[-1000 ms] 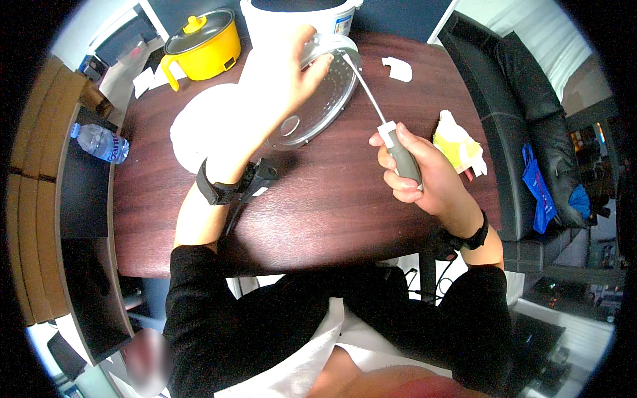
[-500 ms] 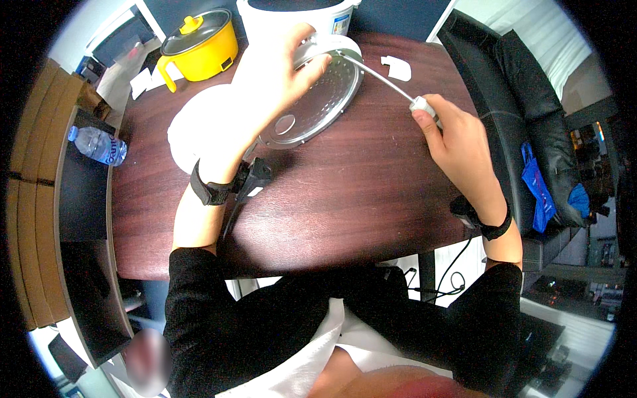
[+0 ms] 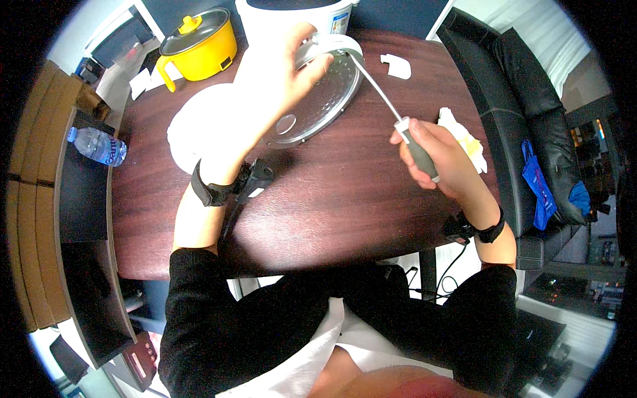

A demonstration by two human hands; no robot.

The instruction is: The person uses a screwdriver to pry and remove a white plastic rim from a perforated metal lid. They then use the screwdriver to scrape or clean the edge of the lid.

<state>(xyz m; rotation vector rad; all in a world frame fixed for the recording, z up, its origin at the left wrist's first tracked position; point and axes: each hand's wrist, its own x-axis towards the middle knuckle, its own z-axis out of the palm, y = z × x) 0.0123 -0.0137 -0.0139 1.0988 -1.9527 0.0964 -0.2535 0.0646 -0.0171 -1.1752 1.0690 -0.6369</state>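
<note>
My left hand (image 3: 295,69) is closed around the white curved rim (image 3: 342,43) of a round appliance part. Its grey, dimpled, shiny disc (image 3: 318,99) stands tilted beneath my fingers. In my right hand (image 3: 441,156) is a screwdriver (image 3: 419,152) with a grey and white handle. Its long metal shaft slants up and left, and the tip meets the white rim near my left fingertips. A rounded white body (image 3: 196,126) lies beside my left forearm, partly hidden by it and washed out by glare.
A yellow pot (image 3: 206,50) with a dark lid stands far left, next to a white tub (image 3: 292,20). A small white piece (image 3: 397,66) and a crumpled white and yellow item (image 3: 461,136) lie right. A water bottle (image 3: 99,146) rests on the left shelf; a black sofa (image 3: 484,86) borders the right.
My right hand has moved down and left, and the screwdriver stands more steeply with more handle showing. The crumpled item has come into sight. My left hand has barely moved.
</note>
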